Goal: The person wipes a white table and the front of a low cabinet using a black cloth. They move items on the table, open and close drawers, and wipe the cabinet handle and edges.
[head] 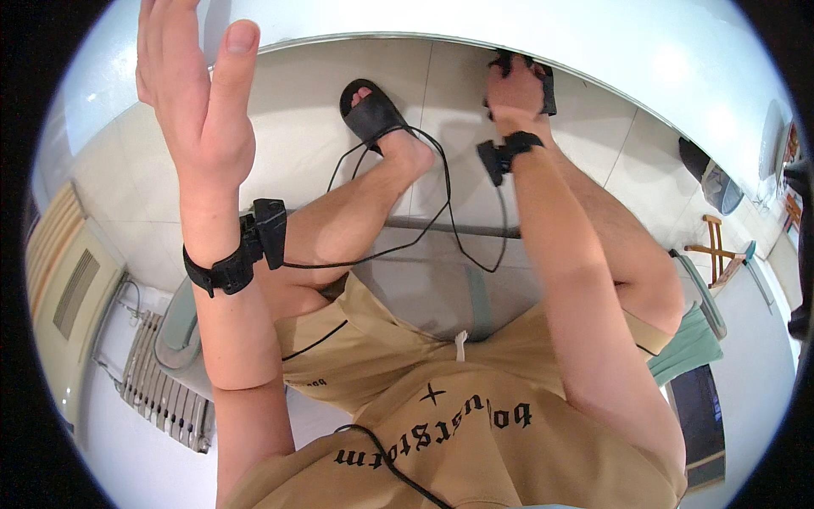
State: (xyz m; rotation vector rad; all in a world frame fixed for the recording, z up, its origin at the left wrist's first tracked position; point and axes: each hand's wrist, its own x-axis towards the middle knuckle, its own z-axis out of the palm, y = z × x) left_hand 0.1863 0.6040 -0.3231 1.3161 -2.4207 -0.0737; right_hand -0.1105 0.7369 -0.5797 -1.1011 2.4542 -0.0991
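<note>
My left hand (191, 95) is raised over the left end of the white table (407, 16), its thumb apart from the fingers; nothing shows in it. Beneath the table's near edge, my right hand (516, 95) is curled on a small black object (505, 62), too blurred and covered to name. A black slipper (549, 92) shows just beyond that hand. Each wrist bears a black strap with a small black device, the left one (270, 233) and the right one (493, 162). A thin black cable (449, 184) hangs between them.
Another black slipper (375, 114) is on my foot on the tiled floor. I sit on a grey padded seat (439, 280). At left are a beige appliance (70, 299) and a slatted rack (162, 382); at right, a wooden folding stand (715, 251) and a bin (722, 188).
</note>
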